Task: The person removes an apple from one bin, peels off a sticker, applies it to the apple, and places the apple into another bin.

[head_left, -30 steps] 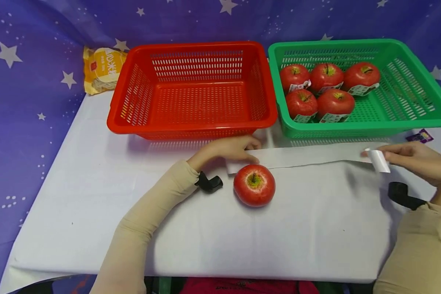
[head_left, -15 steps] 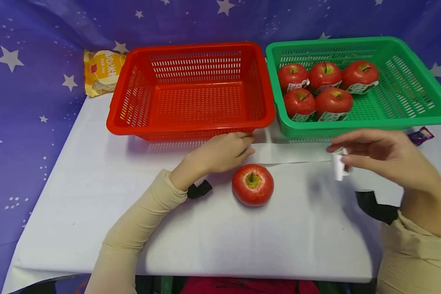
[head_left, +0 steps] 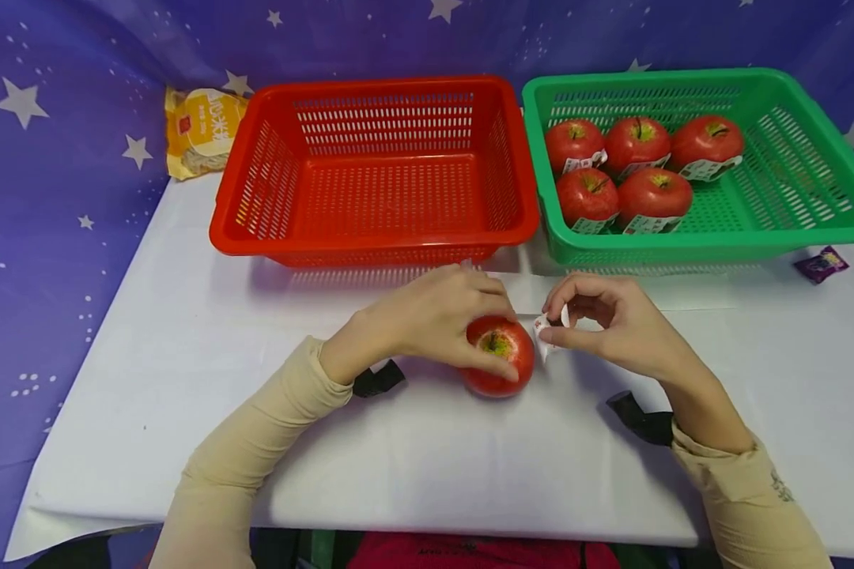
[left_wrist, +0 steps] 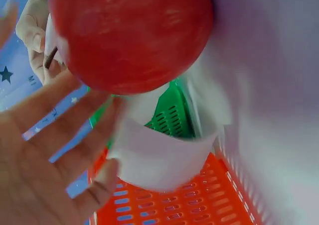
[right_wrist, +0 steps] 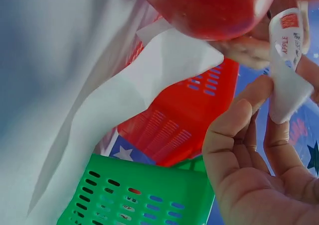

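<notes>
In the head view a red apple sits on the white table. My left hand holds it from the left, thumb along the front and fingers behind. From the left wrist, that hand's fingers reach to the underside of the apple. Just right of the apple, my right hand pinches a curled white label between thumb and fingers. Red print and the word APPLE show on the label in the right wrist view. The label is apart from the apple. Behind both hands lies a white paper strip.
A red basket stands behind the left hand. To its right is a green basket with several labelled apples. A yellow food bag lies at the back left, and a small purple packet at the right.
My right hand has moved left from the strip's far end to the apple, carrying the label. The left hand has left the strip's near end and come onto the apple.
</notes>
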`<state>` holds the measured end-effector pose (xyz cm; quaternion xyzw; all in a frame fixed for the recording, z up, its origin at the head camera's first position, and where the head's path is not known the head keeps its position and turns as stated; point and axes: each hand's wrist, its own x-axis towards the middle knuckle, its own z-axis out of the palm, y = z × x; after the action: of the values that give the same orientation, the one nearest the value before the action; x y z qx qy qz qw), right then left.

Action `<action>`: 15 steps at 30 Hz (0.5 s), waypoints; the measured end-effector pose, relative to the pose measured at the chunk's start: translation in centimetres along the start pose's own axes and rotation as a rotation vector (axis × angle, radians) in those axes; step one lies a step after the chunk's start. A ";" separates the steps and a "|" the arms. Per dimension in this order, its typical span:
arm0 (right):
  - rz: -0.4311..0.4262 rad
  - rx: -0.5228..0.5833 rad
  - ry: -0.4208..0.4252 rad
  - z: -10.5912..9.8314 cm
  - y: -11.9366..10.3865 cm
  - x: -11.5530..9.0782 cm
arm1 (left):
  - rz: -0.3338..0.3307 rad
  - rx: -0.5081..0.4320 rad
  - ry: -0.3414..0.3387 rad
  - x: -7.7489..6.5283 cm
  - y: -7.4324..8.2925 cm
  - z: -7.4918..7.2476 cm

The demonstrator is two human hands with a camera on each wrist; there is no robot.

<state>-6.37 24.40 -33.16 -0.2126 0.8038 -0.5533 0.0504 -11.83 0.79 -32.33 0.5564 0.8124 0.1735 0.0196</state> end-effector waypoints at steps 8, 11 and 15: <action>0.017 0.043 -0.021 1.1 0.1 -0.2 | -0.168 -0.166 -0.213 0.0 -1.2 0.7; 0.022 0.023 0.009 1.8 0.2 -0.3 | -0.272 -0.315 -0.237 0.2 -2.7 1.0; 0.040 -0.026 0.103 2.5 0.3 -0.2 | -0.342 -0.457 -0.284 0.0 -4.1 1.4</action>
<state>-5.47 22.42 -34.41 -0.1684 0.8165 -0.5519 0.0175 -15.18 -0.10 -34.91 0.4116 0.8232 0.2665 0.2861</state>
